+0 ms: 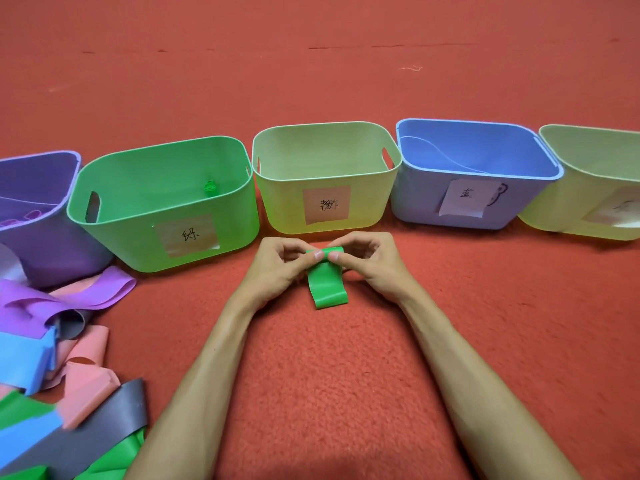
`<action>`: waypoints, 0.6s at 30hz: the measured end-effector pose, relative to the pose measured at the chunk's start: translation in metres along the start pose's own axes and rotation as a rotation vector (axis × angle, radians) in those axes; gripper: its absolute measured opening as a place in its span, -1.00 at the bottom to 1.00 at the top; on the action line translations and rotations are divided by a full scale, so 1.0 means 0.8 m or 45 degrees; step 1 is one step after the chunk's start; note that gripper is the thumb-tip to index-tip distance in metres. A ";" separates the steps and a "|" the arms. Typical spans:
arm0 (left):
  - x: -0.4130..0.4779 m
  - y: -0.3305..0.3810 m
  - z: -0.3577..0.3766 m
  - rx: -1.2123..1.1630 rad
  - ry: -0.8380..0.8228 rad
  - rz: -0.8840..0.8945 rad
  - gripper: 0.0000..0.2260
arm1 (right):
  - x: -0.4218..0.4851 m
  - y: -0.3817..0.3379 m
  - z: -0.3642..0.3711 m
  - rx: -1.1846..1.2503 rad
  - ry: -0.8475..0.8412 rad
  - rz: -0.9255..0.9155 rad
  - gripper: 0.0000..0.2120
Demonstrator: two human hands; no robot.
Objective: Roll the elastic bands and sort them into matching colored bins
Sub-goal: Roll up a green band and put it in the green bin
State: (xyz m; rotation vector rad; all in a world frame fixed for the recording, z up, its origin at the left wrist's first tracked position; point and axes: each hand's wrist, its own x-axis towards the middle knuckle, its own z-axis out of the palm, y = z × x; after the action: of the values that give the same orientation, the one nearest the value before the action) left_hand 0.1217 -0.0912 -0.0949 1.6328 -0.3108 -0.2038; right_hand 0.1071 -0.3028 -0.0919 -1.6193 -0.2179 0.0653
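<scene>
A green elastic band (327,284) lies on the red carpet in front of me, its far end rolled up. My left hand (277,265) and my right hand (370,261) both pinch that rolled end between thumb and fingers, thumbs nearly touching. The loose tail points toward me. The green bin (166,220) stands just to the left and holds one small green roll (210,187).
A row of bins runs across: purple (38,244), green, pale yellow (325,209), blue (474,202) and another pale yellow (588,209) at the right edge. A pile of unrolled bands (65,358) in purple, blue, pink, grey and green lies at the lower left.
</scene>
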 end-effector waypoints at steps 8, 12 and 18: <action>-0.002 0.003 -0.005 -0.042 0.026 0.015 -0.83 | 0.005 0.001 0.003 -0.020 -0.004 -0.037 -0.85; -0.002 0.003 -0.005 -0.095 0.004 0.013 -0.76 | 0.000 -0.003 0.002 -0.012 -0.011 -0.013 -0.86; -0.002 0.004 0.001 0.039 -0.036 -0.016 -0.83 | 0.000 0.000 0.001 -0.017 -0.018 0.009 -0.84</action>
State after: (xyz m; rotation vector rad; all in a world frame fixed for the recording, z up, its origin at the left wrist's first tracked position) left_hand 0.1201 -0.0917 -0.0915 1.6636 -0.3269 -0.2331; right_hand 0.1068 -0.3021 -0.0918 -1.6330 -0.2242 0.0807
